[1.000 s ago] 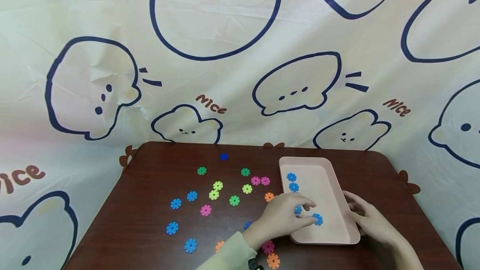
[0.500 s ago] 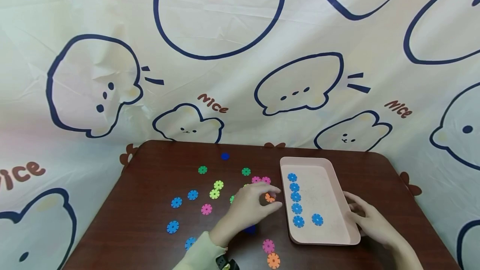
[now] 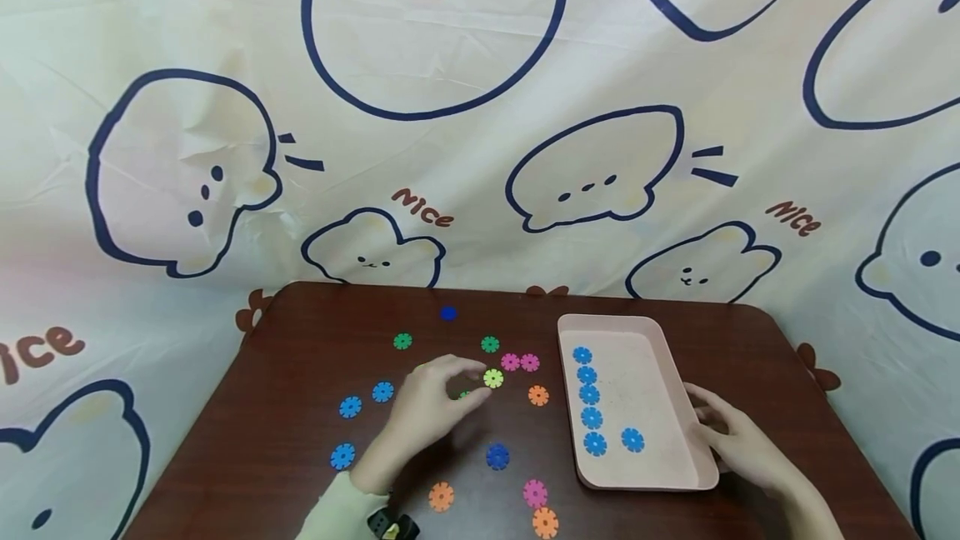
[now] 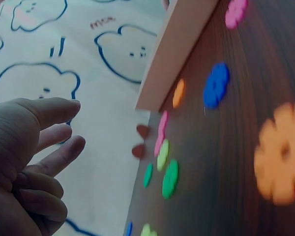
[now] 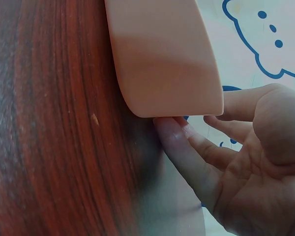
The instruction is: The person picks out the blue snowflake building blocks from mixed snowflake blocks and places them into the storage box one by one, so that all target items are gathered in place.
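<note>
half a second ago the left hand [image 3: 427, 398] was just beside the tray [image 3: 641, 377]; it has now swung away to the left and hangs over the middle of the table [image 3: 247, 457]. its thumb and forefinger stand apart with nothing between them, and the left wrist view shows the fingertips up off the table. in the head view they point toward a yellow-green disc [image 3: 492, 378] that the hand had covered.

the orange disc [image 3: 538, 395] near the tray, partly hidden then, now shows whole, as does the dark blue disc [image 3: 497, 457] nearer the person. a green disc [image 3: 463, 396] is mostly behind the left thumb, and the blue disc that lay near the sleeve has gone out of sight behind the forearm.

the right hand [image 3: 742, 444] has not shifted: it holds the tray's right side, thumb at the rim, other fingers against the outer wall. the tray has stayed put with its six blue discs [image 3: 589, 395], five in a column along the left side and one to the right of the lowest
</note>
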{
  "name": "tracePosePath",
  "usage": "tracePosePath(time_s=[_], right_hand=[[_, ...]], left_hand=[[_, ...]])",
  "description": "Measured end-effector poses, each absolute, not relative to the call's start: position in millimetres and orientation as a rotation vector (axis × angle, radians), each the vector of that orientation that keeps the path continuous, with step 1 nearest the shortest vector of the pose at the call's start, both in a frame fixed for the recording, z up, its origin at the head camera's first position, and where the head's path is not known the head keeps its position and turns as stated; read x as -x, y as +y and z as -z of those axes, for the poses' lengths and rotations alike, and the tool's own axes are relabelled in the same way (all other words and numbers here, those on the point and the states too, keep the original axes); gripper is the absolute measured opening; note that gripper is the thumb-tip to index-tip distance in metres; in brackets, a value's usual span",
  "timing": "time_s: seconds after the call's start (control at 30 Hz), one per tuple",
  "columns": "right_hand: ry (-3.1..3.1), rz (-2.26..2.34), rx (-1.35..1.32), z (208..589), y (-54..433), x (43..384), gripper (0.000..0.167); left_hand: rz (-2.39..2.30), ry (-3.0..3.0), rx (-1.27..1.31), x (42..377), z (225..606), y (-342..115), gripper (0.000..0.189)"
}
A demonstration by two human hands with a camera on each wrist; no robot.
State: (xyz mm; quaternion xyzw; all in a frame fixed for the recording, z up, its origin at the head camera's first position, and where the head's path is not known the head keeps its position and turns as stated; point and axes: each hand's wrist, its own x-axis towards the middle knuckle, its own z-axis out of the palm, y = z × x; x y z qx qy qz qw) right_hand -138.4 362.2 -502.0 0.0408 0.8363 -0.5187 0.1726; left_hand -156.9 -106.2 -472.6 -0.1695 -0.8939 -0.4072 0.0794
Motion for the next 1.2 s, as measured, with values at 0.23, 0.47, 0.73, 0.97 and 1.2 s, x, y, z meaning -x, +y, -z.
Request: tracePosePath(time_s=[0.23,0.47,0.73,0.97,1.2], right_hand=[[2.37,1.472,-0.121,502.1,362.5,138.6,0.067],[2.373,1.474,-0.121,503.1,363.3,138.6,0.067],[2.37,1.485,-0.121,503.9,364.0,138.3,0.067],[2.368,1.487,-0.109,504.6,364.3,138.1,0.066],[2.372,1.486,-0.111,504.5,363.7,138.1,0.066]], left_hand=[[1.161,-2.703,0.32,157.2,478.1,-140.4,0.03],[1.074,-2.745,0.197,156.0,486.6,-171.7,0.035],[0.989,-2.813,0.089,157.0,500.0,-200.6,0.039],[0.924,-2.86,-0.004,157.9,509.9,-214.4,0.039],[0.899,-2.906,-0.044,159.5,516.8,-217.9,0.039]])
